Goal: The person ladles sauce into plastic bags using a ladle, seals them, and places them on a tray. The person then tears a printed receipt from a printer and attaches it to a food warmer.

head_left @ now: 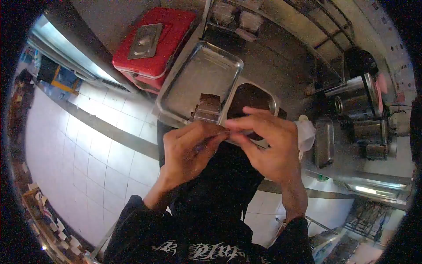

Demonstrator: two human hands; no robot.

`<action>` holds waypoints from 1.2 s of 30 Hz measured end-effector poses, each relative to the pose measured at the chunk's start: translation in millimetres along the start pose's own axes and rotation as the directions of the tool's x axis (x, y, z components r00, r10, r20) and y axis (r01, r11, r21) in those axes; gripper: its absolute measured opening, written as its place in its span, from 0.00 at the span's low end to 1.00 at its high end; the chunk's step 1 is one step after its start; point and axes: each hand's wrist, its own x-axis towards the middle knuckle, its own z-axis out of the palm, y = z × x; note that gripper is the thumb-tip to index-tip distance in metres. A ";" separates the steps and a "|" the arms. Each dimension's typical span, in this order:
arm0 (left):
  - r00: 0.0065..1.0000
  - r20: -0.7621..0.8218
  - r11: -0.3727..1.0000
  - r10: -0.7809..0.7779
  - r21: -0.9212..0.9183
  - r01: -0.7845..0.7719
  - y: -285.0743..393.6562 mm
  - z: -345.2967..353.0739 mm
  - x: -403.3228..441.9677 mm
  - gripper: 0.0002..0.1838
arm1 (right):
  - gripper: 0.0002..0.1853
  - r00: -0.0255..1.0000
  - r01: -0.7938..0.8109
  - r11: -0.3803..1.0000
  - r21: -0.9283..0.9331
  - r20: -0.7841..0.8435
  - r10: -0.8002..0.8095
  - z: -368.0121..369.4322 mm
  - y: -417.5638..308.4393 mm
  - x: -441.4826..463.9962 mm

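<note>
Over the front edge of a steel counter, my left hand (188,147) and my right hand (270,143) meet at the fingertips. The left fingers are closed in a pinch. The right thumb and index finger come together at the same spot, slightly blurred, while its other fingers are raised. Whatever lies between them is too small to make out. Just beyond, brown cake-like blocks (209,102) sit at the near end of a shallow steel tray (198,66), with shiny clear film at their front. Beside it, a smaller steel pan (276,102) holds a dark brown mass, partly hidden by my right hand.
A red cooler box (176,35) with a metal lid piece on top stands left of the tray. Clear-wrapped packs (250,22) lie at the back. To the right are a white container (305,134), a narrow steel tray (324,143) and steel pots (351,97).
</note>
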 end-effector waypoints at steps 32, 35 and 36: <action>0.765 0.232 -0.214 -0.600 -0.969 0.126 -88.4 8.5 -37.2 0.08 | 0.10 0.923 0.280 0.944 0.176 0.221 -0.315 62.3 21.1 9.9; 0.749 0.249 -0.242 -0.614 -0.963 0.122 -82.6 19.2 -38.5 0.05 | 0.09 0.898 0.359 0.933 0.028 0.262 -0.353 68.2 0.7 -29.9; 0.742 0.256 -0.239 -0.620 -0.962 0.131 -78.5 22.8 -39.3 0.05 | 0.09 0.909 0.364 0.928 -0.080 0.250 -0.335 70.6 1.5 -37.6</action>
